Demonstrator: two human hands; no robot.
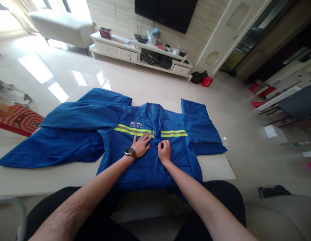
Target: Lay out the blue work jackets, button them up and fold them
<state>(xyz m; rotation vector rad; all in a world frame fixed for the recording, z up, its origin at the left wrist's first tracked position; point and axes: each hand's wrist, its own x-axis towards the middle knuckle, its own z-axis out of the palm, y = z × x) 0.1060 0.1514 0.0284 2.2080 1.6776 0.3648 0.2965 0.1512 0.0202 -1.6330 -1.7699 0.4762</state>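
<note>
A blue work jacket with a yellow-and-grey reflective stripe across the chest lies front side up, collar pointing away from me. Its front opening runs down the middle, slightly parted near the collar. My left hand, with a watch on the wrist, rests flat with spread fingers on the left front panel, fingertips over the stripe. My right hand is closed, thumb and fingers pinched at the edge of the right panel beside the opening. More blue fabric spreads out on the left; the right sleeve lies to the right.
The jacket lies on a low white table in front of my knees. A red patterned bag stands left of it. Across the floor are a white TV cabinet with clutter and a grey bench. A dark chair is at right.
</note>
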